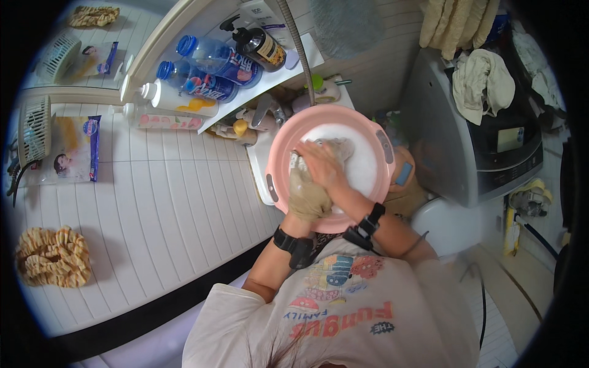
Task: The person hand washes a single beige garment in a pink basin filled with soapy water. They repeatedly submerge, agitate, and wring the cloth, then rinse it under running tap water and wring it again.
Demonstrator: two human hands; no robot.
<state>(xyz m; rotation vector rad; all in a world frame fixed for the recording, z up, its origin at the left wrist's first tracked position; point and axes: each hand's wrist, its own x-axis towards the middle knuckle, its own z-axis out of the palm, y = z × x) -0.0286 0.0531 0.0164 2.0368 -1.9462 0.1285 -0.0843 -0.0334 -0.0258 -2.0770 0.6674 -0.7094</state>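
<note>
Before me a round pink plastic basin (pixel 271 158) holds white suds (pixel 366 161). Wet beige cloth (pixel 307 195) covers my left hand (pixel 299 184) down to the wrist, so its fingers are hidden. White lettering shows near the cloth's far end. My right hand (pixel 322 165) lies palm down across it, fingers stretched out and slightly blurred. More greyish wet cloth (pixel 343 149) emerges beyond the right hand, over the foam. Both wrists wear black straps with small devices.
Left, a white ledge (pixel 184 193) bears a striped scrunchie (pixel 54 257) and a plastic packet (pixel 76 147). Bottles (pixel 230 64) crowd the shelf (pixel 276 80) behind the basin. A washing machine (pixel 453 133) at right carries pale cloth (pixel 483 85) and a phone (pixel 511 139). A metal hose (pixel 299 43) hangs behind.
</note>
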